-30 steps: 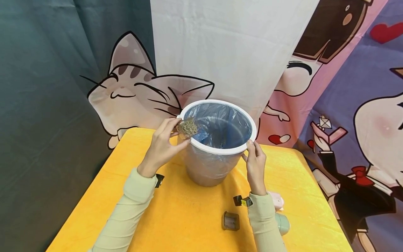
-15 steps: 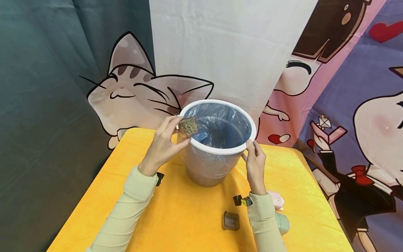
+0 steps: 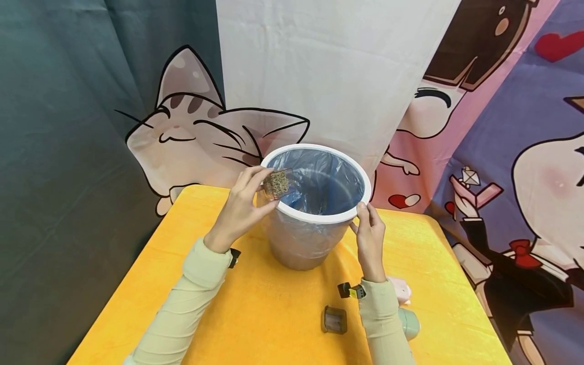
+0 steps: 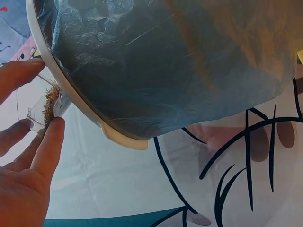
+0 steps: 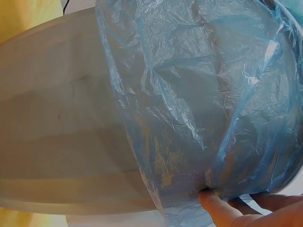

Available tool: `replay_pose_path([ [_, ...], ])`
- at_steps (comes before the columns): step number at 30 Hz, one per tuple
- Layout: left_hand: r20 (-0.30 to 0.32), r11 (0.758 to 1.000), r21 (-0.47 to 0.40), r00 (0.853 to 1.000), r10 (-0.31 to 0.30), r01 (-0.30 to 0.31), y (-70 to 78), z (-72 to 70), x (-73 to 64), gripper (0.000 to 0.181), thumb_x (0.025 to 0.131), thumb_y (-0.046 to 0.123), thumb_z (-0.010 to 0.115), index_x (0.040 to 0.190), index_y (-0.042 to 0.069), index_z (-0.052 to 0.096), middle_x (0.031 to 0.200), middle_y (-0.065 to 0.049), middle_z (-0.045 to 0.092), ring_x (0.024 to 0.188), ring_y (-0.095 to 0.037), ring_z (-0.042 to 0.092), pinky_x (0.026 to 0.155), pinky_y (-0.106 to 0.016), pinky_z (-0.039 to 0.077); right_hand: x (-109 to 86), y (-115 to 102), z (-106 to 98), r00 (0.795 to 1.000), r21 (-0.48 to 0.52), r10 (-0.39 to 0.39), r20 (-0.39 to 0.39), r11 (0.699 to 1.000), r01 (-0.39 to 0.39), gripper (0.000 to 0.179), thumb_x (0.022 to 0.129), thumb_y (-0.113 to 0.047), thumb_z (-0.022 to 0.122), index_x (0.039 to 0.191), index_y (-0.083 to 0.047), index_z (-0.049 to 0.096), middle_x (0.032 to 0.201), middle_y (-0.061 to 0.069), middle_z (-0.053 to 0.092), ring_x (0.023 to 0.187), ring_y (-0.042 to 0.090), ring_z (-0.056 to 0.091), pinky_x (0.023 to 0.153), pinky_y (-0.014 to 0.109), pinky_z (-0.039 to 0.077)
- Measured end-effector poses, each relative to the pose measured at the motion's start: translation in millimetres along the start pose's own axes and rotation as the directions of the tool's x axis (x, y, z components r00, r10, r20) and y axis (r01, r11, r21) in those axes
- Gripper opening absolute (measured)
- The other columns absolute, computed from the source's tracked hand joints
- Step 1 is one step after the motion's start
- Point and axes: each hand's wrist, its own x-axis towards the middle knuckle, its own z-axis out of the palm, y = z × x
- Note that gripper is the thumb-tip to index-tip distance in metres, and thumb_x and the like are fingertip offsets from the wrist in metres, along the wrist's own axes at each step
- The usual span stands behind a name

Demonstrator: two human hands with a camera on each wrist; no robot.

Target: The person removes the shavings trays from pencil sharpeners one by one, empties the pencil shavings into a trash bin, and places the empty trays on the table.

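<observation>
A grey trash can (image 3: 298, 248) with a white rim (image 3: 315, 219) stands on the table, lined with a bluish clear plastic bag (image 3: 339, 175). At the rim's left side my left hand (image 3: 237, 210) pinches a small clear box (image 3: 278, 183) by its edges. Dry, greenish-brown crumbly stuff shows inside the box, which is tilted toward the can's opening. My right hand (image 3: 371, 241) grips the rim at the front right, thumb on top. In the right wrist view, its fingers (image 5: 220, 208) press against the bag where it folds down outside the can.
A small dark square container (image 3: 334, 320) sits on the yellow tablecloth (image 3: 264, 314) in front of the can. Partly hidden by the right sleeve are a pink object (image 3: 400, 291) and a mint-green one (image 3: 409, 324). A printed curtain (image 3: 337, 71) hangs behind the table.
My left hand has shifted slightly right with the clear box, which now reaches farther over the can's opening. The right hand and the can stay in place.
</observation>
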Motion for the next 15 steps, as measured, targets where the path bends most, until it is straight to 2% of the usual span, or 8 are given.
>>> replay_pose_path([
  [8, -0.002, 1.000, -0.009, 1.000, 0.010, -0.010, 0.6, -0.2, 2.6, 0.063, 0.069, 0.004, 0.078, 0.126, 0.003, 0.052, 0.120, -0.014, 0.049, 0.104, -0.023, 0.047, 0.081, -0.030, 0.049, -0.5, -1.2, -0.4, 1.000, -0.001, 0.000, -0.003, 1.000, 0.000, 0.054, 0.090, -0.044, 0.054, 0.132, -0.009, 0.049, 0.128, 0.009, 0.051, 0.117, 0.023, 0.049, 0.091, 0.047, 0.045],
  [15, 0.011, 0.998, 0.038, 0.998, 0.058, -0.059, 1.6, -1.5, 6.8, 0.063, 0.067, 0.002, 0.079, 0.125, 0.003, 0.055, 0.120, -0.014, 0.051, 0.108, -0.026, 0.046, 0.092, -0.035, 0.044, -0.3, -0.3, -0.6, 1.000, -0.019, 0.002, -0.002, 1.000, -0.002, 0.055, 0.090, -0.044, 0.053, 0.133, -0.009, 0.048, 0.129, 0.010, 0.050, 0.117, 0.023, 0.049, 0.091, 0.048, 0.045],
])
